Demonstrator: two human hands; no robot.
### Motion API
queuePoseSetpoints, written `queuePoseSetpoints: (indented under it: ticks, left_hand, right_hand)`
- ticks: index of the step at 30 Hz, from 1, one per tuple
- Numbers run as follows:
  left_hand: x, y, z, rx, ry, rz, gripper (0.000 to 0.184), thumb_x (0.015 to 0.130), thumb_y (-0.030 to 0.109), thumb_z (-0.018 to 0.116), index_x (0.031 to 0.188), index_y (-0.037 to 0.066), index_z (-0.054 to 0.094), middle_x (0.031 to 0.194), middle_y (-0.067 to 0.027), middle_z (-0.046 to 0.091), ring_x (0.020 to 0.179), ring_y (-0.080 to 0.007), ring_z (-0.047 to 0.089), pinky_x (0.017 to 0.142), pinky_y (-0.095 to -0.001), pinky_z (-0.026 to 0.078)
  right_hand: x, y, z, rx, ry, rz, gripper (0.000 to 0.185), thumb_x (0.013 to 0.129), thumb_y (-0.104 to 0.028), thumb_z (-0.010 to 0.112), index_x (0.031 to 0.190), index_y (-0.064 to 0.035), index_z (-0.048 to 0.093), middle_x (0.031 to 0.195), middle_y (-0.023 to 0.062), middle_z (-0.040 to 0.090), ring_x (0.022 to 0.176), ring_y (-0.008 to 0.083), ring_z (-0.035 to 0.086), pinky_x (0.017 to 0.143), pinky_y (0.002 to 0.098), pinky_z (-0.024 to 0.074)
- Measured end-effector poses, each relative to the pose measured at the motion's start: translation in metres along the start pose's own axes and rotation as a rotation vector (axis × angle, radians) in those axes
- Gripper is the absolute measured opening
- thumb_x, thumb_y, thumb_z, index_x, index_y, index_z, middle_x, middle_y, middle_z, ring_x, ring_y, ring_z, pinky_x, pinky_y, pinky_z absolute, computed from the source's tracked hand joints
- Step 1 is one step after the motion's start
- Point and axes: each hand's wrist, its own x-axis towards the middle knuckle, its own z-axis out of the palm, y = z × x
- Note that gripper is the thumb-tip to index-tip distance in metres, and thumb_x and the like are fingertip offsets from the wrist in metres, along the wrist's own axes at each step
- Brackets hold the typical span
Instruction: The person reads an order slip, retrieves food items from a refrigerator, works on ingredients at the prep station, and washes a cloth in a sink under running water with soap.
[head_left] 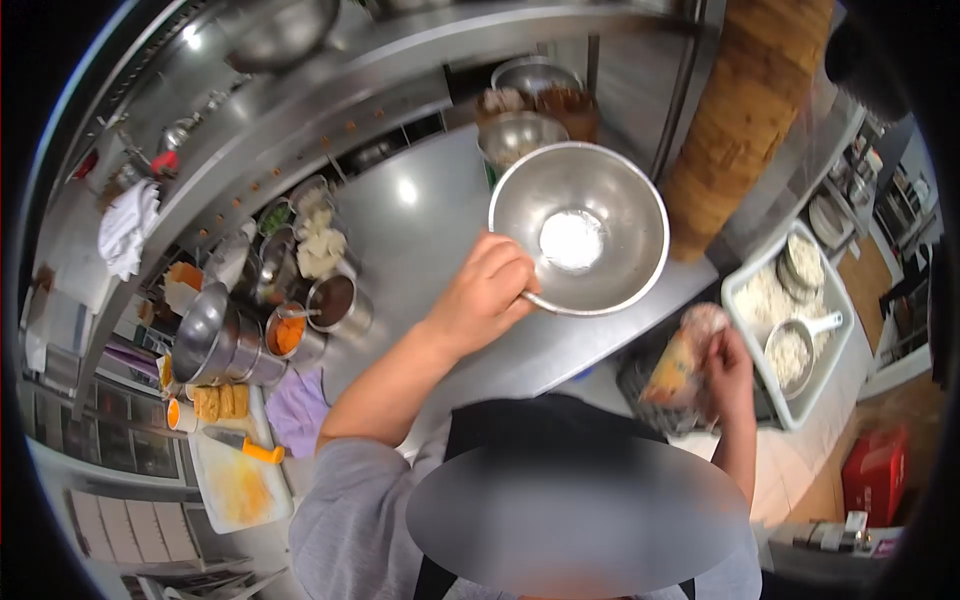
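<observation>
My left hand (485,285) is closed on the rim of a steel mixing bowl (625,215). The bowl is tilted so its shiny inside shows, and nothing is seen in it. Low on the right, my right hand (728,370) grips a clear plastic bag (680,360) with yellowish and reddish contents that I cannot make out. That bag is over a dark crate (640,385) beside the steel counter (410,225). Just right of my right hand stands a white tub (784,395) of white, crumbly food, with a strainer (792,358) in it.
Smaller steel bowls (522,135) stand behind the held bowl. A tall wooden board (745,115) rises at the right. On the left are stacked bowls (205,335), a container of orange food (290,335), a purple cloth (297,410) and an orange-handled knife (262,453) on a cutting board (215,505).
</observation>
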Motion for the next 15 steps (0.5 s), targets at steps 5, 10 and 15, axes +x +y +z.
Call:
queuePoseSetpoints:
  ticks: [5,10,15]
  left_hand:
    - [-0.083,-0.038,0.104,-0.155,-0.081,-0.276,0.025,0.063,0.01,0.076,0.075,0.004,0.055,0.088,-0.0081,0.051,0.095,-0.0294,0.047,0.081,-0.0382,0.043]
    - [-0.113,-0.048,0.142,-0.219,-0.087,-0.298,0.025,0.065,0.017,0.079,0.071,0.006,0.057,0.095,-0.0062,0.048,0.098,-0.0281,0.044,0.083,-0.0372,0.044]
    - [-0.123,-0.049,0.154,-0.177,-0.096,-0.322,0.022,0.061,0.012,0.079,0.074,0.009,0.062,0.102,-0.0081,0.045,0.104,-0.0312,0.041,0.089,-0.0411,0.04]
  right_hand:
    - [0.016,-0.031,-0.009,0.023,0.05,-0.047,0.019,0.076,0.011,0.037,0.078,-0.0072,0.041,0.073,-0.0025,0.041,0.068,0.0069,0.04,0.062,0.0189,0.0359]
    - [0.049,-0.066,0.012,0.008,0.112,-0.235,0.018,0.076,0.012,0.04,0.079,-0.0061,0.042,0.076,-0.0019,0.041,0.069,0.0063,0.04,0.062,0.019,0.036]
    - [0.081,-0.084,0.07,0.002,0.131,-0.44,0.018,0.074,0.012,0.047,0.08,-0.0046,0.044,0.077,0.0024,0.042,0.069,0.0112,0.044,0.061,0.0238,0.0401]
